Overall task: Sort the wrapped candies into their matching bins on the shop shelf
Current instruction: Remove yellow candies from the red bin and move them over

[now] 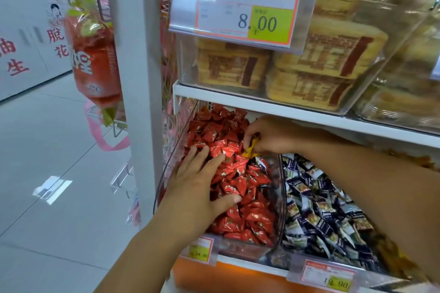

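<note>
A clear bin [281, 188] on the lower shelf is heaped with red wrapped candies [240, 169]. My left hand [202, 183] lies flat on that heap, fingers spread. Deeper in the same bin, my right hand [264, 135] pinches a yellow-orange wrapped candy [250, 150] just above the red ones. A few dark wrapped candies [259, 164] lie mixed among the red near it. The neighbouring bin to the right holds dark blue and white wrapped candies [321, 209]; my right forearm crosses over it.
The shelf above [273, 107] carries clear bins of yellow packaged cakes [309, 74] with an 8.00 price tag [240, 7]. A white upright post [140, 78] stands left, with a red snack bag [95, 59] hanging by it. Tiled aisle floor [47, 173] lies left.
</note>
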The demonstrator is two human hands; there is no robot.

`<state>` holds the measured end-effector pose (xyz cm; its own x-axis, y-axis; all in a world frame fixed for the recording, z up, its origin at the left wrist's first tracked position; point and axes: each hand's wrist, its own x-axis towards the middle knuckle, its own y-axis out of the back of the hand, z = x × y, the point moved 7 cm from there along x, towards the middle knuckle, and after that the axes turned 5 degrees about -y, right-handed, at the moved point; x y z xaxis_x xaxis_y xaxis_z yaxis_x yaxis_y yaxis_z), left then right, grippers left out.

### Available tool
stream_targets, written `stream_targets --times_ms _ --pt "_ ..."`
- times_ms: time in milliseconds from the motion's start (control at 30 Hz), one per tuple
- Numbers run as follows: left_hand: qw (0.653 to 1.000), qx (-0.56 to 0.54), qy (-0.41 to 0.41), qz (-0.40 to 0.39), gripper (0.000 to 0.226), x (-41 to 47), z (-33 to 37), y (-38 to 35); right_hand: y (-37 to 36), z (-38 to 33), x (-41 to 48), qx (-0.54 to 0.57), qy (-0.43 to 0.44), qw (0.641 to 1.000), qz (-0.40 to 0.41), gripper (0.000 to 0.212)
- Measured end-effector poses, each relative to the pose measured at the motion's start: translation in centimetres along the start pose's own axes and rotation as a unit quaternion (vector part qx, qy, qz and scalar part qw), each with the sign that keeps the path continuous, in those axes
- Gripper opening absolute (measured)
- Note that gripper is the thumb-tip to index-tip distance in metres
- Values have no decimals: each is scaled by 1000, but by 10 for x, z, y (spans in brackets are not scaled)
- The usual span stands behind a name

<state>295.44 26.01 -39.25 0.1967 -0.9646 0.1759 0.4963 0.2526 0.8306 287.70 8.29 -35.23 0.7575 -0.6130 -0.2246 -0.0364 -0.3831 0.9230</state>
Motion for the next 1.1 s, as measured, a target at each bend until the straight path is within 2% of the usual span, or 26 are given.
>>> stream_targets --times_ms 67,133,267,367,500,567,633,700,767,833,900,967,1033,1100 --pt "999 -32 6 34 80 4 -1 7 6 -3 -4 73 19 997 10 18" --pt "996 -53 10 68 74 4 0 12 10 -7 -9 162 33 986 -14 22" --pt "990 -60 -1 128 62 1 14 22 15 -18 -34 311 64 945 -76 23" --pt "988 -55 -2 143 60 7 16 22 6 -25 -43 357 58 926 -106 28" --pt "987 -72 7 145 62 8 18 21 -11 -42 -46 294 58 947 -118 27" --pt "985 -95 18 146 58 9 14 20 -14 -49 -44 300 54 944 -128 23" --pt "981 -112 39 156 55 10 8 21 -8 -48 -36 289 46 950 -106 17" --pt "976 -115 45 177 48 9 5 26 6 -35 -27 214 17 976 -31 8" --pt "974 -120 49 187 41 7 6 30 12 -19 -21 98 -12 995 4 19" --pt "970 -140 63 190 36 5 3 32 2 -13 -19 -32 -36 998 -49 34" --pt "965 -163 80 188 30 4 1 32 -11 -13 -17 -154 -54 982 -95 56" --pt "960 -187 87 189 22 4 1 31 -20 -16 -11 -229 -53 968 -90 66" --pt "954 -215 88 190 19 4 1 31 -22 -19 -6 -247 -32 967 -49 60" --pt "950 -235 89 183 16 5 2 29 -19 -18 -5 -230 -7 973 -28 42"
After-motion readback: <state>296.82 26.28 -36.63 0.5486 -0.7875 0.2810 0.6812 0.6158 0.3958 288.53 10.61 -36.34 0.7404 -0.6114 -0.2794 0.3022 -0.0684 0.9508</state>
